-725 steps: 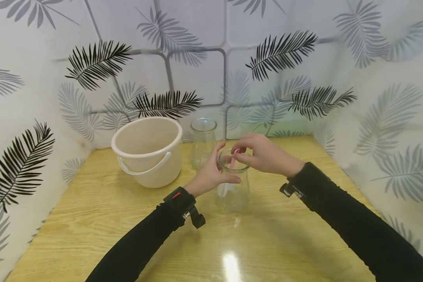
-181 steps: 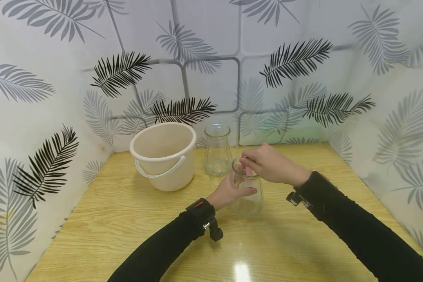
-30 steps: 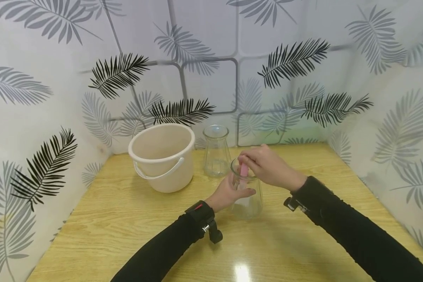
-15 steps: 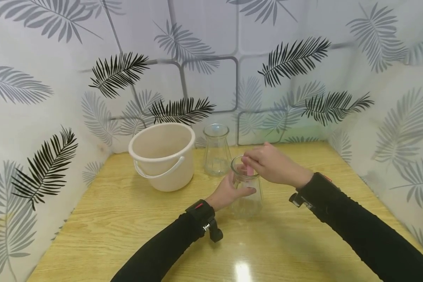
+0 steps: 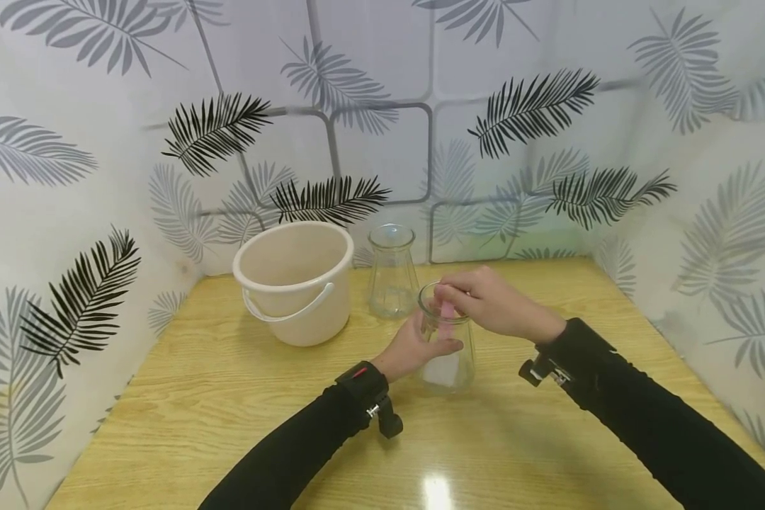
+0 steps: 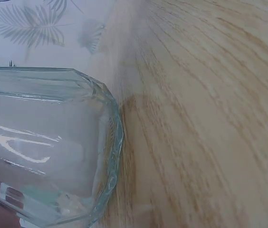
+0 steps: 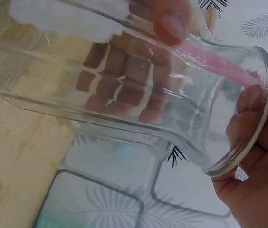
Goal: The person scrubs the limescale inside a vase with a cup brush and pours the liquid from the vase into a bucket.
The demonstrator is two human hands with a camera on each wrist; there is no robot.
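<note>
A clear glass vase (image 5: 464, 365) with a flared rim stands on the table in front of me. My left hand (image 5: 414, 350) grips its side, and several fingers show through the glass in the right wrist view. With curled fingers my right hand (image 5: 487, 304) holds the pink handle of a cleaning brush (image 5: 446, 322) at the vase mouth. In the right wrist view, the brush's white, soft-looking head (image 7: 72, 19) is down inside the vase. The left wrist view shows the vase's faceted lower body (image 6: 43, 128) beside the wood surface.
A second clear glass vase (image 5: 392, 280) stands just behind, to the left. Farther left is a cream bucket (image 5: 309, 312) with its handle hanging down in front. Leaf-patterned wall covering (image 5: 382, 156) borders the wood-grain table (image 5: 242, 404) at the back and sides.
Over the last second the brush handle shifts right and then back left in the vase. My right hand is slightly lower than half a second ago; my left hand keeps its grip.
</note>
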